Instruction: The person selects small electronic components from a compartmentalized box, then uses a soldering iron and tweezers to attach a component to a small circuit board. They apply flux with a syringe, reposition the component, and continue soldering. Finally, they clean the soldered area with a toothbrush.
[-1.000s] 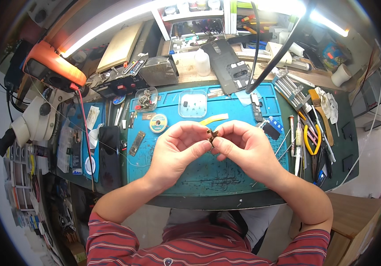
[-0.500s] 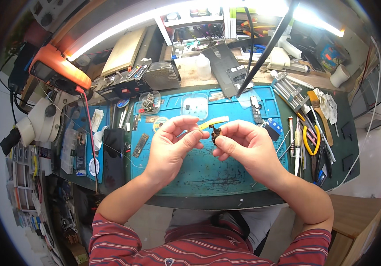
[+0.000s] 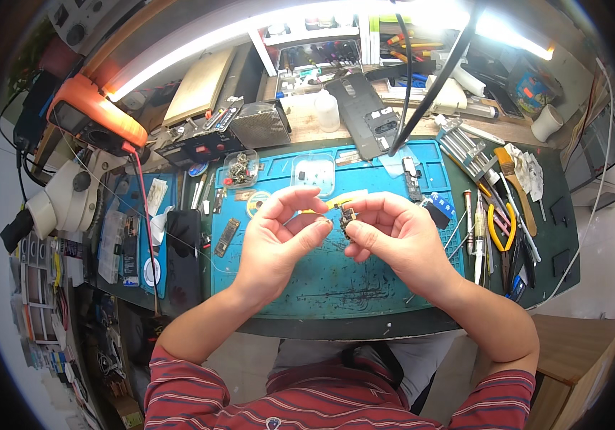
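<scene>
Both hands are raised over the blue work mat (image 3: pixel 307 276), close together. Between the thumb and fingers of my right hand (image 3: pixel 400 233) is a small dark circuit board piece (image 3: pixel 346 213), with gold-coloured spots along it. My left hand (image 3: pixel 279 233) is beside it on the left. Its thumb and a finger are pinched together near the piece's edge, and whatever lies between them is too small to make out. A yellow strip (image 3: pixel 351 197) shows behind the fingers, partly covered by them.
A clear lidded box of small metal parts (image 3: pixel 241 169) and a shallow clear tray (image 3: pixel 314 188) stand at the mat's far side. A phone back housing (image 3: pixel 362 115) lies beyond. Yellow-handled pliers (image 3: pixel 502 226) are on the right, an orange multimeter (image 3: pixel 96 115) at the far left.
The board piece has turned slightly in my right hand. My left fingertips have shifted a little toward it, and less of the yellow strip shows between the hands.
</scene>
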A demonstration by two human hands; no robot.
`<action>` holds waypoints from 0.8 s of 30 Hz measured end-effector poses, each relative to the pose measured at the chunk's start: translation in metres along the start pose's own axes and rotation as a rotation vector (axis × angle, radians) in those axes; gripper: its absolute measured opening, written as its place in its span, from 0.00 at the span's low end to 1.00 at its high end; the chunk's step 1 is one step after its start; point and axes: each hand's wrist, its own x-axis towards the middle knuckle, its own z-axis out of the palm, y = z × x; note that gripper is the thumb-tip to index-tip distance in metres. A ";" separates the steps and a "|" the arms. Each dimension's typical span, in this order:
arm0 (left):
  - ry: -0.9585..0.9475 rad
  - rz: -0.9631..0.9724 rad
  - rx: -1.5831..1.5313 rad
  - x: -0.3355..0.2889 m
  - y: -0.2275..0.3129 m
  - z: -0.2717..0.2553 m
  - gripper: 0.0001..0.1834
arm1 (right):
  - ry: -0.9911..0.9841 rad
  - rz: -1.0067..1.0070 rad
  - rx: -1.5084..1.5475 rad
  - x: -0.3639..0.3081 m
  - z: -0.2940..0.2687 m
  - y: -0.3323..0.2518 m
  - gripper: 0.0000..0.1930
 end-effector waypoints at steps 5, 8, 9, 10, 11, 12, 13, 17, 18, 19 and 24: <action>-0.012 -0.027 0.017 -0.001 0.002 -0.006 0.21 | -0.009 0.004 -0.007 -0.001 0.000 -0.001 0.14; -0.002 0.016 -0.003 -0.002 0.002 -0.002 0.20 | -0.012 0.006 -0.011 -0.001 0.001 -0.002 0.14; -0.007 0.023 0.000 -0.002 0.002 -0.003 0.20 | -0.013 0.006 -0.011 -0.001 0.001 -0.002 0.14; -0.012 0.030 0.002 -0.002 0.002 -0.003 0.20 | -0.007 0.002 -0.006 0.000 0.002 -0.002 0.14; -0.018 0.039 0.005 -0.001 0.003 -0.003 0.20 | 0.000 -0.003 -0.002 0.000 0.002 -0.001 0.15; -0.016 0.030 0.006 -0.001 0.003 -0.004 0.21 | 0.007 -0.008 0.002 0.000 0.002 -0.001 0.15; -0.014 0.021 0.008 -0.001 0.003 -0.004 0.21 | 0.007 -0.008 -0.003 0.000 0.002 -0.001 0.15; 0.034 -0.016 0.060 -0.001 0.007 0.001 0.23 | 0.029 -0.047 -0.080 -0.001 0.001 0.001 0.14; 0.031 0.003 0.057 -0.001 0.006 0.001 0.23 | 0.039 -0.067 -0.112 -0.002 0.002 0.002 0.13; 0.027 0.022 0.054 -0.002 0.004 0.001 0.23 | 0.046 -0.085 -0.131 -0.002 0.004 0.002 0.13; 0.000 -0.061 0.060 -0.002 0.003 -0.004 0.23 | 0.049 -0.146 -0.222 -0.005 0.010 -0.003 0.11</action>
